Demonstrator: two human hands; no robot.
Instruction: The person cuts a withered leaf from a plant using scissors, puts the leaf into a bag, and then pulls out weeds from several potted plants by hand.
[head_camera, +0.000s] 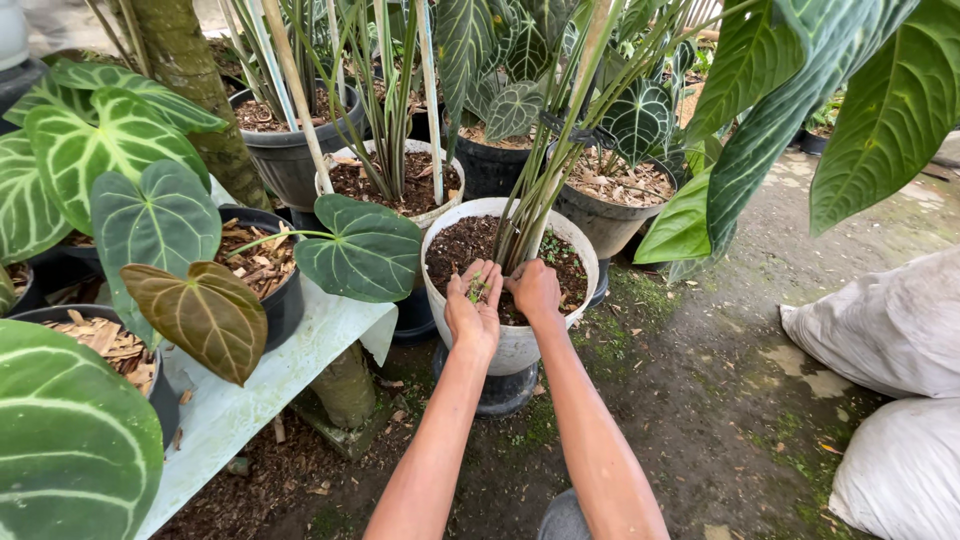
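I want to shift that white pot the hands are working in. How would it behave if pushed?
Probably heavy: the white pot looks full of dark soil. Likely top-heavy too, since tall stems rise from it and it seems perched on a smaller dark base, so a push might tip it.

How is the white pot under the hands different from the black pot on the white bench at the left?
The white pot stands low on a dark base on the ground; the black pot sits up on the white bench. The white pot holds dark, fine soil, with the left hand and right hand in it; the black pot is topped with pale brown chips and no hand touches it. Both are round and hold leafy plants.
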